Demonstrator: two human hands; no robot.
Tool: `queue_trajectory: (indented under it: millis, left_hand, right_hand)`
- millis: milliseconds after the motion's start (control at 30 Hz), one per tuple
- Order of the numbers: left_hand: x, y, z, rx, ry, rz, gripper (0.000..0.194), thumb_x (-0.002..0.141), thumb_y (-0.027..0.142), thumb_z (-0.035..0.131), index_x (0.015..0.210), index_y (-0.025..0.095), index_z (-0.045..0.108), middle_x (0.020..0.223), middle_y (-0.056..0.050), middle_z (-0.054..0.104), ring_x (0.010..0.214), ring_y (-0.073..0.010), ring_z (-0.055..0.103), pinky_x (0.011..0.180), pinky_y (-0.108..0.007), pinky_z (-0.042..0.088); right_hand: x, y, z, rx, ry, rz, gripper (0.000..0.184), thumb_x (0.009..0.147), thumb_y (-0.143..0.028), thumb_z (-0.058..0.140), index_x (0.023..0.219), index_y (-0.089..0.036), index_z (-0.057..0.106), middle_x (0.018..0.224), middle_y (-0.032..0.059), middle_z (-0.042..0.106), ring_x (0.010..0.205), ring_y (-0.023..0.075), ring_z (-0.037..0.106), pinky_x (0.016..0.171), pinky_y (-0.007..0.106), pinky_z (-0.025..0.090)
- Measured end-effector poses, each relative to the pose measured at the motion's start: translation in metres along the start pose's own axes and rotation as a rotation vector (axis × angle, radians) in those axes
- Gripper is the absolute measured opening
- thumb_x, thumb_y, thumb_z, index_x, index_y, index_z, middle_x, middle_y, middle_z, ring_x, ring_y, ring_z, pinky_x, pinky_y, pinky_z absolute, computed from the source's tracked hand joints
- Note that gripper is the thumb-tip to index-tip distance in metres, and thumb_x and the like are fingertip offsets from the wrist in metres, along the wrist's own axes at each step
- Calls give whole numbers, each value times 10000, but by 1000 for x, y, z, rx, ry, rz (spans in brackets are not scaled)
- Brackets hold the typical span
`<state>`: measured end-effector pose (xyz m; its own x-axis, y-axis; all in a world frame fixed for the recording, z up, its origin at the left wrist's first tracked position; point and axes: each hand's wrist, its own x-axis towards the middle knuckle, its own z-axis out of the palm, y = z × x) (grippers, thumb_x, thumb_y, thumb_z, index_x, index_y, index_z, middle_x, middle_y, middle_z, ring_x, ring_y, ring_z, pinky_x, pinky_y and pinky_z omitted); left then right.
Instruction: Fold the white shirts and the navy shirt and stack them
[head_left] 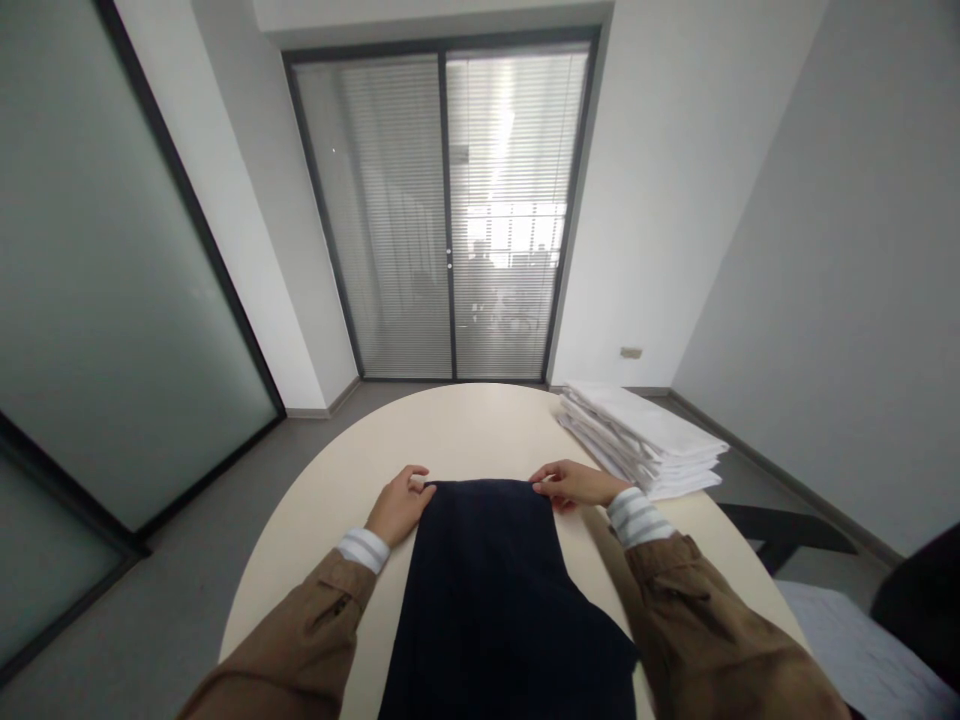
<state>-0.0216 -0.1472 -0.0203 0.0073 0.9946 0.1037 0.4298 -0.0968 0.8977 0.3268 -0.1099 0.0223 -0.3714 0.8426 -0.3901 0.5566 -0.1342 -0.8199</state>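
Dark navy trousers (495, 590) lie folded lengthwise on the round cream table (480, 420), the waist edge away from me and the crotch bulging to the right. Their lower part runs out of view at the bottom. At the far left corner of the waist, my left hand (394, 508) is closed, thumb and forefinger on the cloth. My right hand (577, 484) pinches the far right corner, with some fingertips hidden behind the fabric. Between the two hands the waist edge lies fairly straight.
A stack of folded white cloth (641, 435) stands at the table's right rim, just beyond my right hand. Lower right are a white sheet-like surface (862, 640) and a dark chair-like shape (922, 600). Glass doors with blinds (450, 220) stand behind the table.
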Motion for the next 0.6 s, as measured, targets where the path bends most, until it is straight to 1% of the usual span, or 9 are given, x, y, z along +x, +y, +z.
queue_trajectory:
  millis: [67,133,200,267,333,400,433,500,600]
  left_hand:
    - [6,-4,7,-228,-50,35,573,775,426,703,1258,177,519,1059,-113,712,865,-222,707,784,-347,534]
    - [11,-4,13,-338,-72,113,697,760,416,730,1357,183,456,1299,-169,620,1120,-261,650,934,-394,510]
    - [14,-2,15,-270,-23,157,738,753,401,749,1391,182,450,1384,-182,560,1250,-285,566,1027,-422,454]
    - [15,0,15,-105,87,136,699,771,396,738,1381,180,475,1363,-181,573,1171,-284,605,1009,-432,455]
    - [14,0,13,43,163,92,611,812,396,699,1352,189,498,1277,-164,630,945,-242,670,902,-404,496]
    - [12,0,11,145,159,76,523,853,398,653,1319,207,514,1164,-129,684,751,-198,661,777,-357,502]
    - [11,0,10,192,146,80,491,864,397,639,1303,213,522,1106,-111,700,701,-189,648,734,-339,492]
    - [9,1,11,287,139,95,459,868,392,631,1281,217,532,1037,-86,708,679,-191,638,694,-319,467]
    - [8,5,16,365,161,96,446,866,381,632,1271,218,539,1004,-74,697,748,-214,656,709,-311,443]
  right_hand:
    - [9,6,1,79,115,-60,385,767,-427,767,1049,-176,694,812,47,707,620,130,628,545,230,516]
    - [18,11,4,219,278,-177,441,786,-370,744,1178,-198,639,1030,84,710,736,146,656,599,238,535]
    - [25,14,9,345,397,-280,553,784,-318,734,1298,-226,552,1260,115,636,863,163,661,642,244,543]
    - [29,17,13,381,422,-282,652,776,-301,732,1370,-230,472,1320,132,591,863,162,650,599,235,520]
    - [30,18,15,357,394,-206,700,777,-307,729,1399,-212,423,1190,119,636,740,138,624,535,224,474]
    - [30,19,15,321,363,-173,690,778,-310,729,1386,-193,424,992,57,653,643,113,576,526,222,450]
    - [29,19,15,299,353,-181,674,771,-306,736,1366,-184,444,903,23,637,620,107,558,535,224,446]
    - [29,18,14,249,335,-226,658,738,-291,758,1327,-172,489,800,-24,588,612,105,541,545,225,433]
    - [29,17,14,177,313,-285,617,703,-272,757,1272,-149,552,721,-58,533,595,99,509,538,220,399]
